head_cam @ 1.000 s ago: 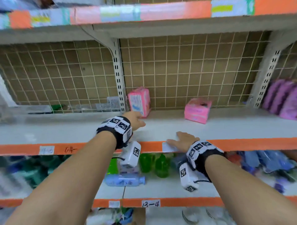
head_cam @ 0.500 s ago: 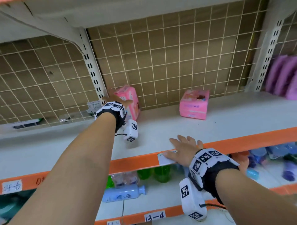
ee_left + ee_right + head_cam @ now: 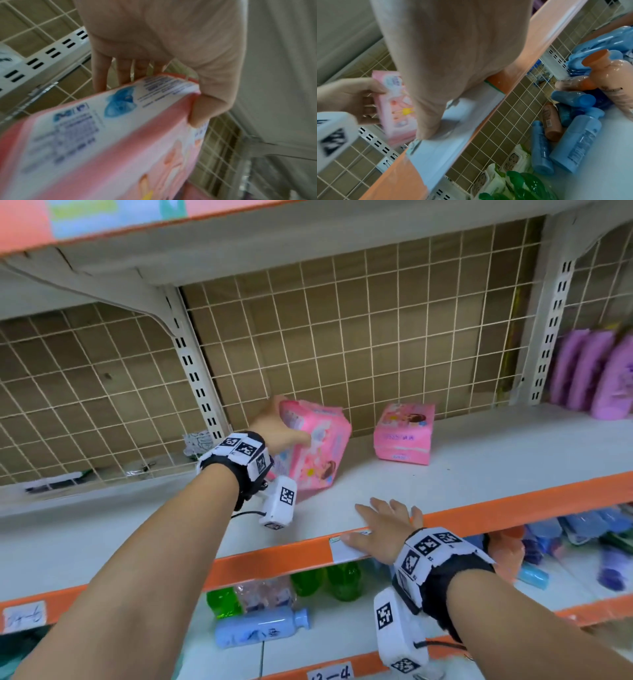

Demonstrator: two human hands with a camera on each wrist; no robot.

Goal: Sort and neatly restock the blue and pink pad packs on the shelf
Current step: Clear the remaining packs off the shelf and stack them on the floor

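Up on the white shelf (image 3: 479, 474), against the wire grid back (image 3: 342, 337), the left hand (image 3: 274, 426) grips a pink pad pack (image 3: 315, 446) by its top end, thumb on the front face and fingers curled round behind, and the pack is tilted, leaning to the left with its lower end at the shelf board. Just to its right, apart from it, a second pink pack (image 3: 404, 433) sits flat near the grid. The right hand (image 3: 383, 529) lies flat on the orange front edge (image 3: 513, 501) of the shelf, fingers straight and spread, holding nothing, thumb over a white price label (image 3: 346, 549). Far right on the same shelf stand purple packs (image 3: 589, 374), blurred. Down below, the lower shelf carries green bottles (image 3: 325, 580), a light blue bottle (image 3: 260, 628) lying on its side, and over to the right a heap of blue bottles (image 3: 573, 135) with a peach bottle (image 3: 614, 75) beside them. No blue pad pack can be made out for certain.
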